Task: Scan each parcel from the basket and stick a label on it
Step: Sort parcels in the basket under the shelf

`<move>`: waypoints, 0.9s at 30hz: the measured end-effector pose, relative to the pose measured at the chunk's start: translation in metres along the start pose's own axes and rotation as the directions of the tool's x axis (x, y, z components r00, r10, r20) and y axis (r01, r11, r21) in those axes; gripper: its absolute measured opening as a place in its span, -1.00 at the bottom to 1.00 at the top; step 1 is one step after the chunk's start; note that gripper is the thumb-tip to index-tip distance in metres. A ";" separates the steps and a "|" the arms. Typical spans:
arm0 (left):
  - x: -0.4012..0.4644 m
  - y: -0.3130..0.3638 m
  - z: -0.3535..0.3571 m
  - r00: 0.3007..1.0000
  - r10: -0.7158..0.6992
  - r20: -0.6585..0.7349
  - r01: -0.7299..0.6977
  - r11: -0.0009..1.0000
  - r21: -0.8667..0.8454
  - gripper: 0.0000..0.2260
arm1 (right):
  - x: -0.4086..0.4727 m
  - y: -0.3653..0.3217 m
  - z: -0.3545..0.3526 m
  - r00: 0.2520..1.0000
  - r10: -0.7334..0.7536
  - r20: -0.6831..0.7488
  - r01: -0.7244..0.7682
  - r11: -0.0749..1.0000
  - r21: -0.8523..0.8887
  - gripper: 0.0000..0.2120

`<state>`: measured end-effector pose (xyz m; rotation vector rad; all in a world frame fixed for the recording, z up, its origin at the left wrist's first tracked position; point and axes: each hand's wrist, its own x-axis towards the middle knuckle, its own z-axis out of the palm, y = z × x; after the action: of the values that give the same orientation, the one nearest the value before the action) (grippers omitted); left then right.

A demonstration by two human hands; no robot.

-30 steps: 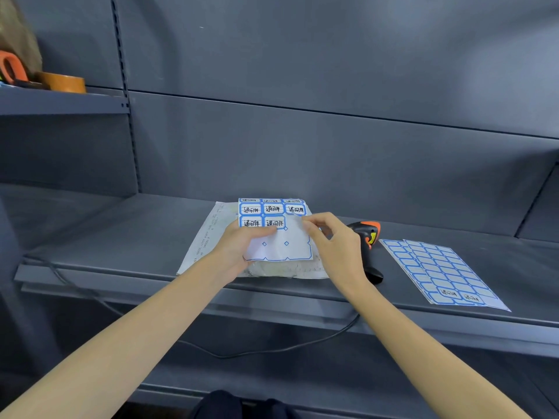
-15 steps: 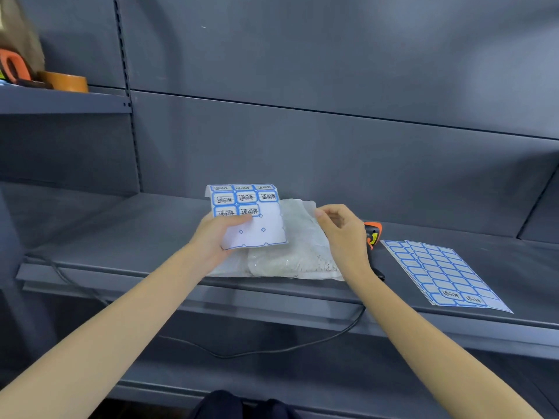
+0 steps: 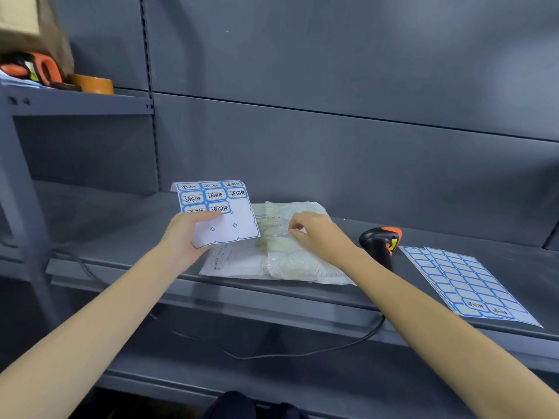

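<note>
Item: parcel [image 3: 290,255], white plastic mailer, flat on grey shelf [image 3: 127,237], near front edge.
My left hand [image 3: 184,234]: grips label sheet [image 3: 220,213] at lower left corner, thumb on top, sheet lifted above shelf, partly over parcel's left end.
My right hand [image 3: 314,234]: fingers curled, fingertips down on parcel top; whether they pinch a label, cannot tell.
Scanner [image 3: 381,243]: black-orange, on shelf right of parcel.
Spare label sheets [image 3: 465,282]: flat, far right.
Tape roll [image 3: 90,83]: upper shelf, left.

White plastic parcel [image 3: 290,258] flat on grey shelf [image 3: 127,237], blue-bordered label sheet [image 3: 220,213] held tilted above its left end
</note>
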<state>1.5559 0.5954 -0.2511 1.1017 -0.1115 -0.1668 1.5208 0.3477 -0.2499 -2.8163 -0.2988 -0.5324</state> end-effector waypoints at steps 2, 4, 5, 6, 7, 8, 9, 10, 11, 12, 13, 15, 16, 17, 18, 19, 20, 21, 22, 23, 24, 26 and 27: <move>0.001 0.000 -0.005 1.000 -0.004 -0.009 0.004 1.000 -0.005 -0.61 | -0.001 0.003 0.002 0.997 0.021 0.068 -0.017 0.998 -0.062 -0.85; 0.002 0.000 -0.009 1.000 -0.006 -0.018 0.006 1.000 -0.010 -0.60 | -0.002 0.005 0.001 0.993 0.045 0.110 -0.040 0.998 -0.043 -0.86; 0.002 0.000 -0.011 1.000 -0.005 -0.017 0.004 1.000 -0.009 -0.60 | -0.001 0.006 0.000 0.989 0.050 0.138 -0.047 0.999 -0.024 -0.86; 0.002 0.000 -0.012 1.000 -0.002 -0.005 0.002 1.000 -0.008 -0.60 | 0.000 0.006 -0.003 0.982 0.047 0.180 -0.046 0.999 -0.011 -0.85; 0.002 0.000 -0.012 1.000 0.002 0.011 -0.002 1.000 -0.004 -0.59 | 0.002 0.006 -0.006 0.972 0.045 0.231 -0.044 0.999 -0.010 -0.85; 0.002 0.000 -0.012 1.000 0.006 0.022 -0.006 1.000 0.000 -0.59 | 0.003 0.006 -0.010 0.957 0.051 0.284 -0.049 0.999 -0.014 -0.83; 0.002 0.000 -0.011 1.000 0.008 0.027 -0.008 1.000 0.004 -0.60 | 0.004 0.005 -0.015 0.939 0.069 0.337 -0.062 0.998 -0.031 -0.78; 0.001 0.001 -0.011 1.000 0.009 0.029 -0.009 1.000 0.006 -0.60 | 0.005 0.004 -0.021 0.918 0.094 0.386 -0.077 0.995 -0.060 -0.73; 0.001 0.001 -0.010 0.999 0.010 0.032 -0.010 1.000 0.005 -0.60 | 0.005 0.003 -0.028 0.894 0.115 0.433 -0.084 0.992 -0.090 -0.67; 0.000 0.002 -0.008 0.999 0.010 0.038 -0.010 1.000 0.004 -0.60 | 0.005 0.003 -0.034 0.871 0.131 0.473 -0.091 0.990 -0.107 -0.65; 0.000 0.002 -0.007 0.999 0.010 0.041 -0.010 1.000 0.002 -0.60 | 0.004 0.002 -0.041 0.854 0.140 0.502 -0.098 0.989 -0.109 -0.65; -0.002 0.003 -0.002 0.999 0.010 0.051 -0.009 1.000 -0.001 -0.61 | 0.003 -0.001 -0.047 0.863 0.130 0.489 -0.109 0.992 -0.072 -0.66; -0.003 0.003 0.001 0.998 0.010 0.061 -0.010 1.000 -0.003 -0.62 | 0.004 -0.003 -0.046 0.884 0.118 0.453 -0.107 0.993 -0.049 -0.66; -0.004 0.003 0.003 0.997 0.012 0.073 -0.011 1.000 -0.004 -0.62 | 0.004 -0.005 -0.042 0.901 0.109 0.420 -0.105 0.994 -0.032 -0.64; -0.004 0.003 0.006 0.997 0.012 0.082 -0.012 1.000 -0.003 -0.62 | 0.004 -0.006 -0.035 0.907 0.097 0.410 -0.095 0.995 -0.026 -0.62; -0.005 0.003 0.008 0.996 0.011 0.086 -0.011 1.000 -0.001 -0.61 | 0.003 -0.007 -0.026 0.899 0.082 0.430 -0.075 0.997 -0.032 -0.60; -0.005 0.003 0.010 0.996 0.010 0.084 -0.010 1.000 0.002 -0.61 | 0.001 -0.006 -0.017 0.879 0.073 0.471 -0.057 0.997 -0.048 -0.58; -0.007 0.003 0.012 0.997 0.006 0.082 -0.007 1.000 0.005 -0.60 | 0.000 -0.006 -0.012 0.857 0.066 0.511 -0.041 0.997 -0.060 -0.57; -0.008 0.004 0.012 0.997 0.002 0.079 -0.002 1.000 0.007 -0.60 | -0.001 -0.005 -0.010 0.840 0.075 0.538 -0.049 0.997 -0.063 -0.56; -0.009 0.005 0.013 0.997 -0.002 0.080 0.001 1.000 0.007 -0.61 | -0.001 -0.004 -0.013 0.830 0.089 0.551 -0.074 0.996 -0.049 -0.55; -0.009 0.005 0.014 0.996 -0.003 0.084 0.002 1.000 0.009 -0.61 | -0.001 -0.004 -0.019 0.832 0.112 0.543 -0.123 0.992 -0.015 -0.55; -0.011 0.007 0.019 0.995 -0.003 0.097 0.002 1.000 0.009 -0.62 | -0.001 -0.004 -0.034 0.873 0.172 0.457 -0.254 0.959 0.124 -0.53; -0.012 0.008 0.024 0.994 -0.006 0.109 0.005 1.000 0.007 -0.64 | 0.001 -0.003 -0.041 0.902 0.195 0.385 -0.300 0.925 0.235 -0.52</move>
<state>1.5403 0.5802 -0.2336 1.0997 -0.2072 -0.2321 1.5070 0.3391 -0.2119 -2.5900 -0.0672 0.0795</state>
